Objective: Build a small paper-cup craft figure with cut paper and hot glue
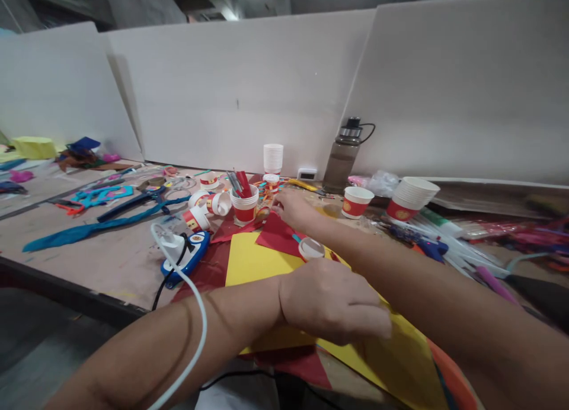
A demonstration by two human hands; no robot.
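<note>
My left hand (333, 303) is over the yellow sheets (253, 259) near the front, its fingers curled together; what they hold, if anything, is hidden. Farther back, my right hand (291, 208) reaches to the upper edge of a red sheet (278, 235), its fingertips small and partly hidden. A paper cup (311, 249) with a red band lies between my hands, just behind my left hand. To the left of my right hand stands a stack of cups (244, 205) holding red and grey sticks.
A blue power strip (191, 256) with a white cable lies left. A tilted bottle (342, 161), a paper cup (356, 201) and a cup stack (411, 199) stand right. Blue scissors (133, 205) lie left; tools and plastic packets crowd the right side.
</note>
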